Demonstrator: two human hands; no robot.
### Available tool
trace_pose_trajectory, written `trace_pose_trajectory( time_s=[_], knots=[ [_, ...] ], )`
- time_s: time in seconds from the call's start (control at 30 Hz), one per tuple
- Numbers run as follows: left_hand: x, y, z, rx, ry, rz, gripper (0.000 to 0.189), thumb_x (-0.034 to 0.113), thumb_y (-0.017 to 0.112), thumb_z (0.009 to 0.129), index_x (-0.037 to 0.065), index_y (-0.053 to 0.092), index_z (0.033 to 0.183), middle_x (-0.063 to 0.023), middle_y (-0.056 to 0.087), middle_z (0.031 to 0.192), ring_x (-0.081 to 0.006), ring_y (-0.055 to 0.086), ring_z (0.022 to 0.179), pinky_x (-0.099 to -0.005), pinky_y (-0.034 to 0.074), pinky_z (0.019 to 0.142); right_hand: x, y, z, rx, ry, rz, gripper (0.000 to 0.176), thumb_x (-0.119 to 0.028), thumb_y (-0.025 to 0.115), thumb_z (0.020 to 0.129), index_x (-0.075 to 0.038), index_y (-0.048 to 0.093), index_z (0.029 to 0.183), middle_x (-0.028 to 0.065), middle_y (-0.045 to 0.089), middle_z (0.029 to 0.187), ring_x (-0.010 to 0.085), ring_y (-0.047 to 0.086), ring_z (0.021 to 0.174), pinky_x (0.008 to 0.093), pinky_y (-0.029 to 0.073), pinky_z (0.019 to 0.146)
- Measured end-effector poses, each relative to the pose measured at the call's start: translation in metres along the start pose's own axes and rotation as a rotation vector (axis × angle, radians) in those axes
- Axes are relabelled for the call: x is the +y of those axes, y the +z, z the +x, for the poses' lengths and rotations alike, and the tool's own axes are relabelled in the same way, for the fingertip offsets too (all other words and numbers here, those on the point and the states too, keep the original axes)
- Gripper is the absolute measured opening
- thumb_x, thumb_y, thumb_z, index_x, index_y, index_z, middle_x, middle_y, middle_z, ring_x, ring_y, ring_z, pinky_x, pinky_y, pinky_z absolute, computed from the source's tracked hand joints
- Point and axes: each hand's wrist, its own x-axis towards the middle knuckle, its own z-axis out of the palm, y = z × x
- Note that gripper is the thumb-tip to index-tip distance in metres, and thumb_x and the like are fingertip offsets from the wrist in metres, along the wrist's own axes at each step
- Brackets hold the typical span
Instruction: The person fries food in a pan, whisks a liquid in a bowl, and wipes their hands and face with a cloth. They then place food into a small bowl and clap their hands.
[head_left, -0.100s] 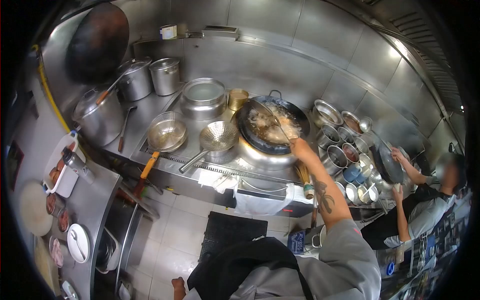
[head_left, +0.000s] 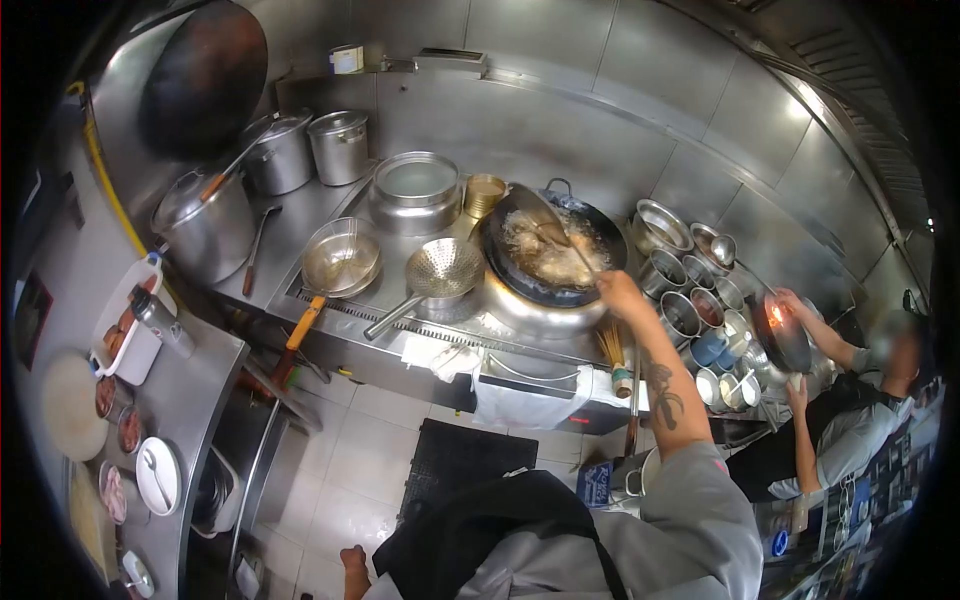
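Observation:
My right hand is closed round the handle of a metal wok spatula. The tool's broad head is tilted over a black wok, in which pale pieces of food sit in bubbling oil. Whether the blade's lower edge touches the food I cannot make out. The wok rests on a round steel burner ring. Low in the view, my left hand hangs beside my body, fingers curled, apart from everything on the counter. Nothing shows in it.
Left of the wok lie a perforated strainer and a wire-mesh skimmer; lidded steel pots stand farther left. Several seasoning tins sit to the right. Beyond them, a co-worker holds another wok, with flame showing.
The spatula has turned, so its broad face now shows above the wok. Flame now appears at the co-worker's wok. The whole view has shifted slightly.

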Motion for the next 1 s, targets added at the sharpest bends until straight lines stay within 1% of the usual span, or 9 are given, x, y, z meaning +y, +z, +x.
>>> trace_pose_trajectory(
  time_s=[0.07,0.13,0.3,0.4,0.6,0.7,0.8,0.93,1.0],
  knots=[
    [0.024,-0.016,0.013,0.088,0.028,-0.005,0.013,0.002,0.053,0.072,0.001,0.043,0.064,-0.0045,0.044,0.053,-0.0122,0.039,0.04,-0.0327,0.025,0.036,-0.012,-0.012,-0.003,0.003,0.11,0.091,0.03,-0.011,0.051,0.08,-0.003,0.064,0.105,0.0232,0.065,0.093,0.0331,0.065,0.086,0.0372,0.048,0.08],
    [0.034,-0.027,0.019,0.121,0.048,-0.042,0.015,0.001,0.053,0.072,0.001,0.042,0.062,-0.0035,0.043,0.052,-0.0111,0.037,0.038,-0.0316,0.023,0.035,0.002,-0.017,0.007,-0.039,0.04,0.162,0.035,-0.018,0.049,0.089,-0.005,0.056,0.121,0.0044,0.057,0.066,0.0128,0.049,0.045,0.0273,0.039,0.037],
    [0.034,-0.037,0.023,0.121,0.088,-0.026,0.016,0.001,0.053,0.072,0.0,0.043,0.061,-0.0034,0.043,0.052,-0.011,0.037,0.038,-0.0304,0.023,0.035,0.025,-0.02,0.013,0.004,0.269,0.228,0.027,-0.017,0.045,0.091,-0.001,0.06,0.107,0.0043,0.052,0.059,0.0103,0.041,0.037,0.0283,0.032,0.032],
    [0.028,-0.042,0.025,0.131,0.063,-0.074,0.016,0.0,0.053,0.072,0.0,0.043,0.061,-0.0037,0.043,0.052,-0.0113,0.037,0.038,-0.0314,0.023,0.034,0.038,-0.019,0.015,-0.139,0.355,0.227,0.025,-0.016,0.046,0.091,0.0,0.059,0.106,0.0044,0.052,0.058,0.0105,0.04,0.036,0.0272,0.029,0.03],
    [0.011,-0.052,0.047,0.13,0.051,-0.088,0.01,0.003,0.054,0.071,-0.003,0.047,0.068,-0.0071,0.047,0.054,-0.0132,0.041,0.041,-0.0333,0.028,0.036,0.028,-0.034,-0.012,-0.186,0.376,0.398,0.02,-0.015,0.048,0.091,-0.001,0.059,0.101,0.0038,0.051,0.055,0.0099,0.04,0.033,0.0253,0.029,0.029],
    [0.012,-0.047,0.059,0.243,0.138,0.147,0.013,0.006,0.055,0.07,-0.006,0.049,0.07,-0.009,0.049,0.056,-0.0164,0.045,0.044,-0.0356,0.033,0.039,0.016,-0.055,-0.024,-0.189,0.392,0.375,0.021,-0.016,0.048,0.091,-0.003,0.059,0.103,0.0034,0.051,0.054,0.0098,0.039,0.032,0.0252,0.029,0.029],
    [0.016,-0.046,0.065,0.153,0.079,0.083,0.018,0.008,0.056,0.071,-0.01,0.051,0.073,-0.0124,0.054,0.06,-0.0208,0.05,0.05,-0.0388,0.039,0.046,0.011,-0.073,-0.025,-0.266,0.354,0.225,0.027,-0.018,0.049,0.09,-0.004,0.06,0.111,0.0041,0.054,0.058,0.0108,0.042,0.035,0.0264,0.032,0.032],
    [0.006,-0.037,0.09,0.203,0.135,0.071,0.017,0.007,0.056,0.073,-0.009,0.052,0.072,-0.014,0.055,0.062,-0.0226,0.052,0.052,-0.0393,0.041,0.049,0.01,-0.079,-0.018,-0.255,0.287,0.117,0.026,-0.018,0.05,0.089,-0.003,0.062,0.107,0.0044,0.053,0.057,0.0111,0.042,0.036,0.0273,0.032,0.033],
    [0.017,-0.036,0.08,0.165,0.078,0.031,0.016,0.006,0.056,0.073,-0.01,0.052,0.072,-0.0144,0.055,0.062,-0.0227,0.052,0.052,-0.0395,0.041,0.05,0.015,-0.073,-0.013,-0.224,0.306,0.107,0.027,-0.016,0.05,0.088,-0.002,0.062,0.108,0.0058,0.054,0.058,0.0117,0.041,0.035,0.0278,0.032,0.032]
  ],
)
